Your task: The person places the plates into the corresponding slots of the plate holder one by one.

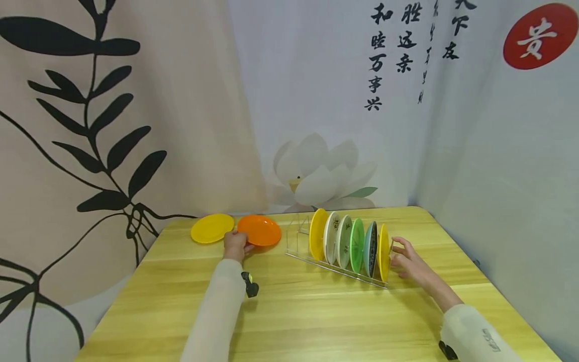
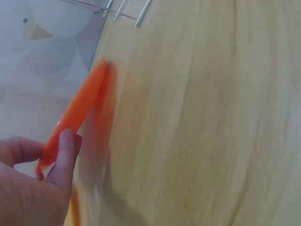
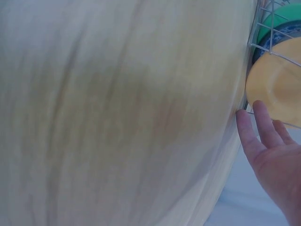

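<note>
My left hand [image 1: 235,245] pinches the near left rim of an orange plate [image 1: 260,230]. The left wrist view shows this plate [image 2: 77,106] edge-on and tilted, with thumb and fingers on opposite faces. On the right, a wire dish rack [image 1: 334,269] holds a row of upright plates. Its right end carries a yellow plate [image 1: 384,254], and my right hand [image 1: 412,262] is at that end, fingers loosely extended. Seen from the right wrist, the fingertips are right by the rack's end wire and the yellow plate [image 3: 277,82].
A second yellow plate [image 1: 211,228] lies flat on the wooden table [image 1: 307,317], left of the orange one. Within the rack, white, green [image 1: 357,245] and blue-patterned plates stand between two yellow ones. Printed curtains [image 1: 194,125] border the table's back and right side.
</note>
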Demonstrator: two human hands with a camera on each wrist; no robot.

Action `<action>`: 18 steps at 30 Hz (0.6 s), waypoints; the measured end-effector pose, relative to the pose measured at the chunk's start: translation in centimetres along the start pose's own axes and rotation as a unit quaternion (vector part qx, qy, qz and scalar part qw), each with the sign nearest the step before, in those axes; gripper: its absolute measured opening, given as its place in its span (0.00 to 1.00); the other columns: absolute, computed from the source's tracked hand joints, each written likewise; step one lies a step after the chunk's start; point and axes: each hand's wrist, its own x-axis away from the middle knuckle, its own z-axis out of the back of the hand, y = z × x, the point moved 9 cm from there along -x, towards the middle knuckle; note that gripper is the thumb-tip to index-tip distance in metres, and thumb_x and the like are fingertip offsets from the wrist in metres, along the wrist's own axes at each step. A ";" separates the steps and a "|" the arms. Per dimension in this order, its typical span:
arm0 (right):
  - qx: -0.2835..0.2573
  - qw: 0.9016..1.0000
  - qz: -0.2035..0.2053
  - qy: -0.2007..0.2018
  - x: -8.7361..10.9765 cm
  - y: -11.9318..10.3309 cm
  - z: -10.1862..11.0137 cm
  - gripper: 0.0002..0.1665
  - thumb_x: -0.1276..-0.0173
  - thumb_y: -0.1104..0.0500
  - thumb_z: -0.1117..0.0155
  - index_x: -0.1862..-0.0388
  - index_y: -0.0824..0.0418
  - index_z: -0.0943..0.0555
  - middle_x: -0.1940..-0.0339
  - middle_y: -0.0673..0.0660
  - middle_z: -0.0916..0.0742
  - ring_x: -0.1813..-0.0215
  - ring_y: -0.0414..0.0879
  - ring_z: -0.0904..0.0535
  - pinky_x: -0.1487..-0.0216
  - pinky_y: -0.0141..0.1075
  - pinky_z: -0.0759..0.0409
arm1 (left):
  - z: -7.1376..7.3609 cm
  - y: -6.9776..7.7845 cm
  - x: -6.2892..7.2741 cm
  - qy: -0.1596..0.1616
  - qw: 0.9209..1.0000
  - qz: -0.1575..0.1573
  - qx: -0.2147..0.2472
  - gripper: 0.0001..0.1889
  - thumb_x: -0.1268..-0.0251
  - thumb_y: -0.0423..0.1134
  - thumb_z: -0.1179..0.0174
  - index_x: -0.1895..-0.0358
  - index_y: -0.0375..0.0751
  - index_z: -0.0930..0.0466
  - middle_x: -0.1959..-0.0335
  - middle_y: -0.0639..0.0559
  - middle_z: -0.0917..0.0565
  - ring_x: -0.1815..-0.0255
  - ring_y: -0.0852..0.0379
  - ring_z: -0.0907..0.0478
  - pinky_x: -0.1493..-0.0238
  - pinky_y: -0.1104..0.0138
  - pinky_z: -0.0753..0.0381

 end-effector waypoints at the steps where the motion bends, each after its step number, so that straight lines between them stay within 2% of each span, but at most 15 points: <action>1: 0.001 1.000 0.001 0.000 0.0 0.0 0.1 0.41 0.26 0.54 0.54 0.21 0.55 0.59 0.23 0.76 0.48 0.33 0.72 0.33 0.40 0.65 0.27 | 0.0 0.1 0.1 0.001 1.000 0.001 -0.001 0.34 0.36 0.23 0.52 0.26 0.31 0.48 0.32 0.33 0.36 0.46 0.43 0.25 0.51 0.56 0.16; 6: 0.005 1.000 0.001 -0.004 0.1 0.0 0.3 0.41 0.24 0.52 0.53 0.20 0.54 0.59 0.23 0.75 0.48 0.33 0.71 0.32 0.41 0.65 0.27 | 0.3 0.6 0.3 0.008 1.000 -0.005 0.006 0.33 0.37 0.24 0.51 0.27 0.32 0.46 0.36 0.35 0.34 0.50 0.44 0.24 0.59 0.60 0.13; 9: 0.006 1.000 0.001 -0.006 0.2 0.1 0.3 0.41 0.24 0.52 0.54 0.20 0.54 0.60 0.23 0.75 0.48 0.32 0.71 0.32 0.42 0.64 0.26 | 0.3 0.9 0.5 0.007 1.000 -0.012 0.014 0.34 0.37 0.25 0.50 0.27 0.33 0.48 0.36 0.35 0.35 0.50 0.44 0.24 0.60 0.61 0.13; 18: 0.003 1.000 0.004 -0.005 0.0 0.3 0.2 0.40 0.23 0.53 0.55 0.21 0.55 0.59 0.23 0.76 0.47 0.33 0.71 0.32 0.44 0.64 0.25 | 0.3 2.2 1.7 -0.031 0.999 -0.019 0.025 0.36 0.34 0.27 0.49 0.24 0.39 0.51 0.40 0.37 0.32 0.53 0.46 0.23 0.60 0.63 0.14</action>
